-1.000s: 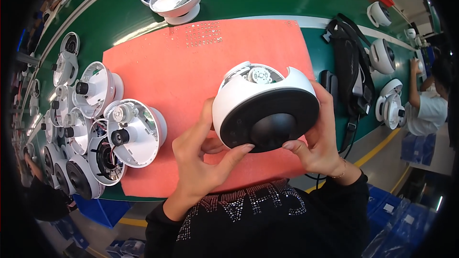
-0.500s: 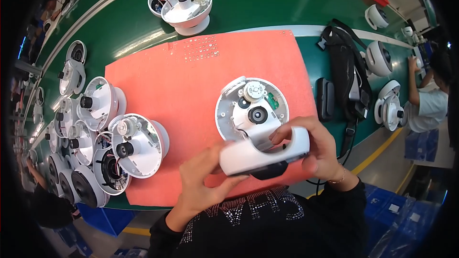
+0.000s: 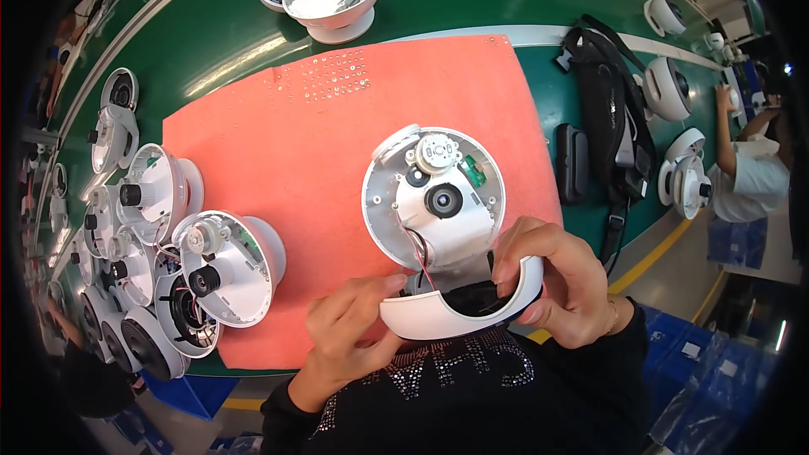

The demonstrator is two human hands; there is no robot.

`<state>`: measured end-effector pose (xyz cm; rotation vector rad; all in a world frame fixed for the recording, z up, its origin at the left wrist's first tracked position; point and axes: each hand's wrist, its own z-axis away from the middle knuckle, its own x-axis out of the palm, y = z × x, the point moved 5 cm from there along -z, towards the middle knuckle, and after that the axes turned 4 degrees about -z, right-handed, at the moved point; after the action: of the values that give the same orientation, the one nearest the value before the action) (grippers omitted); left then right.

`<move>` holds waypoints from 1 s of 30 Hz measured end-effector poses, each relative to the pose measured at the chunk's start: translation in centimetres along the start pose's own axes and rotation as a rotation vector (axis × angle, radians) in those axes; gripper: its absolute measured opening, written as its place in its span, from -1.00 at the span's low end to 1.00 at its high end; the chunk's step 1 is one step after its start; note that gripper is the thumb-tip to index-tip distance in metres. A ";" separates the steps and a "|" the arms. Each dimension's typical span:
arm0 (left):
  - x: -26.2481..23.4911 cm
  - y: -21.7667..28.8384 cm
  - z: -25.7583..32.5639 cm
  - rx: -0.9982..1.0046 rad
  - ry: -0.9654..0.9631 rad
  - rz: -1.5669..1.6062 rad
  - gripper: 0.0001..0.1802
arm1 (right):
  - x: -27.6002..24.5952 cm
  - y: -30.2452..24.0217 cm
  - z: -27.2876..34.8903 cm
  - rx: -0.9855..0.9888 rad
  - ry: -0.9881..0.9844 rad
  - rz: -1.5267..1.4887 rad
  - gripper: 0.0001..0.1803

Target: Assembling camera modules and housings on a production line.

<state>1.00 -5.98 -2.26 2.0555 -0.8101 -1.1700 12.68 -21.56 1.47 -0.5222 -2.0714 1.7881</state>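
Note:
Between my hands, near my chest, is a white curved camera cover (image 3: pixel 421 317) with a dark inside and a cut-out edge. My left hand (image 3: pixel 350 324) pinches its left end, while my right hand (image 3: pixel 560 282) wraps round the right end with fingers inside the rim. Thin red and dark wires run from the cover to an opened white round camera housing (image 3: pixel 381 206) just beyond it. That housing lies on the orange foam mat (image 3: pixel 320 168) and shows a black lens (image 3: pixel 443 200), a white round motor (image 3: pixel 437 152) and a green circuit board (image 3: pixel 473 172).
Several opened camera housings (image 3: pixel 226 265) crowd the left. Another opened camera (image 3: pixel 337 0) stands beyond the mat. Rows of small screws (image 3: pixel 337 76) sit in the foam's far part. A black bag (image 3: pixel 602 101) and a dark case (image 3: pixel 572 164) lie right. Co-workers sit at both sides.
The cover has come down toward my chest and tilted, so its dark inside now shows. Both hands have moved with it, still holding it. The wires to the housing are now visible.

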 end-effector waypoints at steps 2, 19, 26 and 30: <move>-0.1 -0.4 0.4 0.012 0.013 0.036 -0.51 | 0.2 -0.4 -0.1 -0.047 -0.050 0.133 -0.62; -1.0 0.6 0.5 -0.065 -0.014 0.013 -0.43 | 1.1 -0.8 -1.1 -0.023 -0.036 0.197 -0.51; -1.0 0.1 0.9 -0.079 -0.050 0.108 -0.46 | 1.1 -1.2 -1.5 -0.044 -0.055 0.241 -0.51; -1.0 0.5 0.6 -0.062 -0.066 0.065 -0.50 | 1.0 -1.0 -1.3 -0.091 -0.039 0.234 -0.53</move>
<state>-0.09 -5.62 -1.63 1.9353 -0.8545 -1.2176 12.40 -20.03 2.70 -0.7904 -2.2041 1.8481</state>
